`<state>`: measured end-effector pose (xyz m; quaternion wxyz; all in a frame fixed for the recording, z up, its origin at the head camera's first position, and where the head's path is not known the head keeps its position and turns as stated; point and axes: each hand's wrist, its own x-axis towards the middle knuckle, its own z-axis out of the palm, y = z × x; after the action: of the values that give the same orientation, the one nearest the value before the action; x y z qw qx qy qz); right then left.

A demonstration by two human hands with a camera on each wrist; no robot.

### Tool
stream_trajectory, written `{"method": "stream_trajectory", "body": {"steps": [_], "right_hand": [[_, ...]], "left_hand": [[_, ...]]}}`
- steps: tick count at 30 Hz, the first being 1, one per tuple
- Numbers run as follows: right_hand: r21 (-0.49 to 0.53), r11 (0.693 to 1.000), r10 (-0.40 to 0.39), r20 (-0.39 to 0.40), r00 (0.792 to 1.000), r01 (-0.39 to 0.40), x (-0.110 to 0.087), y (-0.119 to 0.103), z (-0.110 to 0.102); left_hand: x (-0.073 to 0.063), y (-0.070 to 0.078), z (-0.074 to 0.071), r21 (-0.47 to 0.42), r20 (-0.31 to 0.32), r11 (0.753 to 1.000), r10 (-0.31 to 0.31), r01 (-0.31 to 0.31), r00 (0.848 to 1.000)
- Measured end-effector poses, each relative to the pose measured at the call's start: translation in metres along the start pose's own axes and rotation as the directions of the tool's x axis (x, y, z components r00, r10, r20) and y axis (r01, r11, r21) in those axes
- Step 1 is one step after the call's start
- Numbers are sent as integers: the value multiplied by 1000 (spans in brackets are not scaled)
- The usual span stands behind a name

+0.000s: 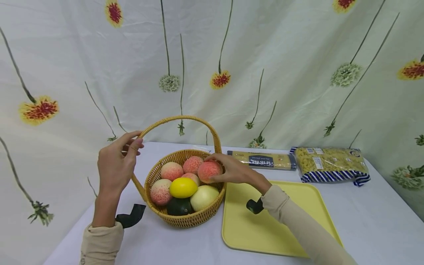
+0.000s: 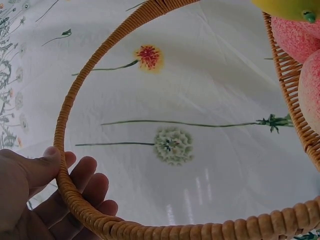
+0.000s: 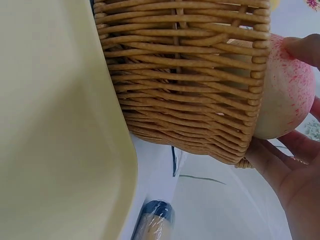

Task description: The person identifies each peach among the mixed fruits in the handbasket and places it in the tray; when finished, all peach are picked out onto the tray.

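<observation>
A wicker basket with a tall arched handle holds several pink-speckled peaches, a yellow lemon, a pale round fruit and a dark green one. My left hand grips the handle on its left side; the left wrist view shows the thumb on one side of it and the fingers behind. With its thumb and fingers round a peach, my right hand is at the basket's right rim. In the right wrist view that peach bulges above the woven edge.
Right of the basket lies a yellow tray, beneath my right forearm. Behind it are a long pack of spaghetti and a bag of short pasta. A flower-printed cloth hangs behind the white table.
</observation>
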<state>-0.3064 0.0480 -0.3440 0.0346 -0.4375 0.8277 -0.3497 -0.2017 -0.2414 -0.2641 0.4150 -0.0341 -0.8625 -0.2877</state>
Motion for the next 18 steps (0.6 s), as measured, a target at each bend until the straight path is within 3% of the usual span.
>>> {"method": "stream_trajectory", "body": {"steps": [6, 18], "right_hand": [[95, 995, -3, -27, 1000, 6, -4, 2, -4], [167, 984, 67, -49, 997, -58, -21, 4, -17]], "left_hand": [[0, -1, 0, 3, 1, 1000, -2, 2, 1000], [0, 0, 0, 1, 5, 1000, -7, 7, 1000]]}}
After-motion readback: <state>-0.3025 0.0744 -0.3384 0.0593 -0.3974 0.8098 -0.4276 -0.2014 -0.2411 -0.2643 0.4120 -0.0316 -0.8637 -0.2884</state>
